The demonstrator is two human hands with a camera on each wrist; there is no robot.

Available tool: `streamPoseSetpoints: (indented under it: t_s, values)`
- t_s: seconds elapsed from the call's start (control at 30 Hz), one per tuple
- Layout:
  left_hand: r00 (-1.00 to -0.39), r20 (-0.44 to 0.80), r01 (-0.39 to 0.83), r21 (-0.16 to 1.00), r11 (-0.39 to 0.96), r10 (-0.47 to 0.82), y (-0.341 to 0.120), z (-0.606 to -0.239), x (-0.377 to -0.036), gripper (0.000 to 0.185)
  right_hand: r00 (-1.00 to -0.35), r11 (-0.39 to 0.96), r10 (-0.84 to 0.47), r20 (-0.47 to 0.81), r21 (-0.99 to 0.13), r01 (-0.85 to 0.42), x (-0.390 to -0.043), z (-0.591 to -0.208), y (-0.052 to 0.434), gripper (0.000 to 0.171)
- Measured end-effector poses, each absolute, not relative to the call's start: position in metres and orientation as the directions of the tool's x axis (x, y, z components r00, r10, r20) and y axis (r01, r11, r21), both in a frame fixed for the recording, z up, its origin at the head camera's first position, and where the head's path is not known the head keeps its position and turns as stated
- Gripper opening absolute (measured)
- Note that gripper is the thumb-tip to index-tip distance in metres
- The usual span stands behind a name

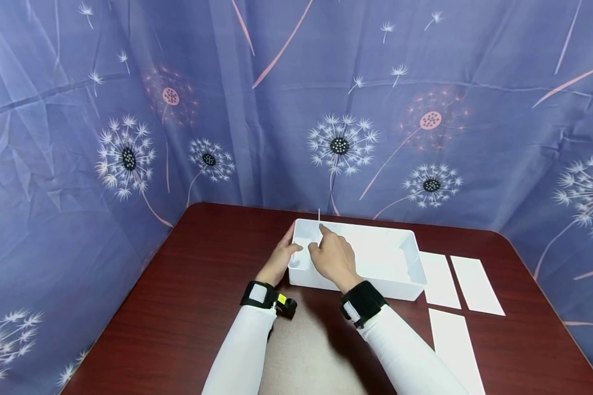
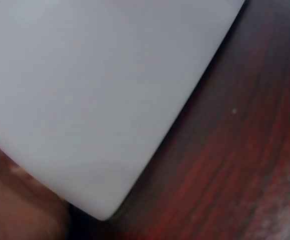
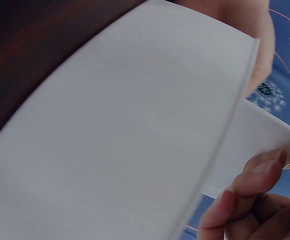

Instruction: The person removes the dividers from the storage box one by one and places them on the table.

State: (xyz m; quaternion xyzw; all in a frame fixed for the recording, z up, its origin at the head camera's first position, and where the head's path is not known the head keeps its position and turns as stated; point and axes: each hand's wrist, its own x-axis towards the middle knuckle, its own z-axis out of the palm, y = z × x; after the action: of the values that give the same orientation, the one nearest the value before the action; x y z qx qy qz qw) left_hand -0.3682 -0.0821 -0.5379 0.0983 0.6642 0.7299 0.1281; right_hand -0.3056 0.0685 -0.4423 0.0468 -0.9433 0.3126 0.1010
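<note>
In the head view we see a white box (image 1: 375, 258) standing open at the middle of the dark red table (image 1: 197, 285), just below the centre of the frame. The left hand (image 1: 283, 257) lies against the box's left end, its fingers wrapped over the rim at the near left corner, so this grip grasps the box wall. The left wrist view shows little but the white wall (image 2: 95, 100) filling the upper left, with a bit of skin at the lower left edge.

The right hand (image 1: 330, 253) hovers over the left part of the box and pinches a thin white panel (image 1: 319, 218) that stands upright, its top edge poking up above the far rim. In the right wrist view the panel (image 3: 254, 150) runs across the right side, and fingertips (image 3: 257, 172) close on its lower edge; this grip grasps the panel. Whether the panel's bottom touches the box floor we cannot tell, as the hand covers it.

Three white sheets (image 1: 466, 285) lie flat on the table right of the box, well apart from both hands.
</note>
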Motion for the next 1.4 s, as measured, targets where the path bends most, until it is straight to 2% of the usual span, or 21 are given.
streamPoseSetpoints:
  t_s: [0.43,0.8,1.13,1.4]
  values:
    - [-0.945,-0.009,-0.042,0.995,-0.092,0.326,-0.083,-0.537,-0.367,0.084,-0.957,0.717,-0.007,0.289,-0.666,-0.206,-0.295,-0.411,0.077,0.056]
    - [-0.951,-0.017,-0.038,0.997,-0.063,0.308,-0.084,-0.540,-0.370,0.082,-0.948,0.699,0.002,0.317,-0.679,-0.226,-0.270,-0.399,0.098,0.059]
    - [-0.953,-0.027,-0.035,0.999,-0.020,0.301,-0.085,-0.542,-0.369,0.080,-0.946,0.687,0.099,0.309,-0.709,-0.160,-0.241,-0.400,0.155,0.056]
    - [-0.951,-0.027,-0.038,0.999,-0.028,0.309,-0.085,-0.539,-0.371,0.082,-0.925,0.707,0.248,0.287,-0.707,-0.030,-0.213,-0.398,0.221,0.051]
